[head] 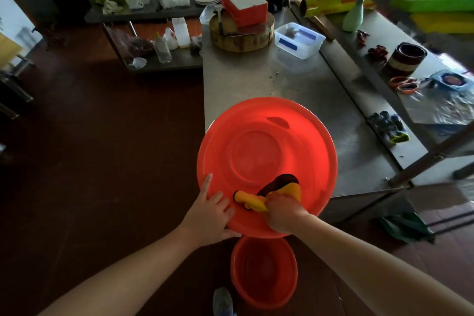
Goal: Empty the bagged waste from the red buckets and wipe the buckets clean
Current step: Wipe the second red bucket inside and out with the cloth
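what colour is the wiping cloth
The cloth is yellow with a dark patch and edging; head view.

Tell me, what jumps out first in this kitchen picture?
The big red lid glows at the near edge of the steel table. The left hand holds its rim while the right hand rubs it with a yellow cloth. Right below, a red bucket stands open on the floor.

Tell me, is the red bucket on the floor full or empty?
Empty: the red bucket shows only its bare inside, no bag.
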`<state>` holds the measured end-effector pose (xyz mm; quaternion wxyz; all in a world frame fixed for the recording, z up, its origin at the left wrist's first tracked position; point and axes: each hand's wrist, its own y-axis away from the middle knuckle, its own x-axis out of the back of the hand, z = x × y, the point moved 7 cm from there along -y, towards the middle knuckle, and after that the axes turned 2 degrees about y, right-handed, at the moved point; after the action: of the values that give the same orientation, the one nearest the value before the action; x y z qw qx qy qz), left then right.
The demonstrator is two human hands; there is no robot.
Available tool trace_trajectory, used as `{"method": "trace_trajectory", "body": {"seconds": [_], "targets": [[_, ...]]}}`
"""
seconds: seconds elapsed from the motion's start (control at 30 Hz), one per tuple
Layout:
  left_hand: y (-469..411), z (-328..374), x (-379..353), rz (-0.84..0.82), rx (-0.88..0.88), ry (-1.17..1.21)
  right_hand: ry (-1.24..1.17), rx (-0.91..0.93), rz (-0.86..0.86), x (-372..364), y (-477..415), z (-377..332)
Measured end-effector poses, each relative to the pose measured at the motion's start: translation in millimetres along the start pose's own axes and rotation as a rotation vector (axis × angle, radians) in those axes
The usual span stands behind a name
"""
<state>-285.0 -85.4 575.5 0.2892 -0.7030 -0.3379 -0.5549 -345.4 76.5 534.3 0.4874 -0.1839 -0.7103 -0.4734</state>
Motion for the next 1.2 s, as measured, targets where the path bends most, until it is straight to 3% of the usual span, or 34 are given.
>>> {"method": "trace_trajectory", "body": {"seconds": [0.27,0.47,0.73,0.93,1.2], "targets": [[4,12,-6,-0.03,-0.079,-0.073,0.073,-0.13,-0.048,-22,-9,-3],[2,23,-4,0.021,-0.109,-0.094,-0.082,-0.138,0.012,-31,-32,-4],[-3,36,-13,-0.036,-0.202,-0.159,-0.085,-0.184,-0.043,-59,-45,0],[-11,46,-8,-0.013,-0.23,-0.151,-0.054,-0.223,0.055,-56,-60,8],[-1,51,-22,-0.02,-0.289,-0.154,-0.231,-0.28,-0.062,-62,-93,-7]]}}
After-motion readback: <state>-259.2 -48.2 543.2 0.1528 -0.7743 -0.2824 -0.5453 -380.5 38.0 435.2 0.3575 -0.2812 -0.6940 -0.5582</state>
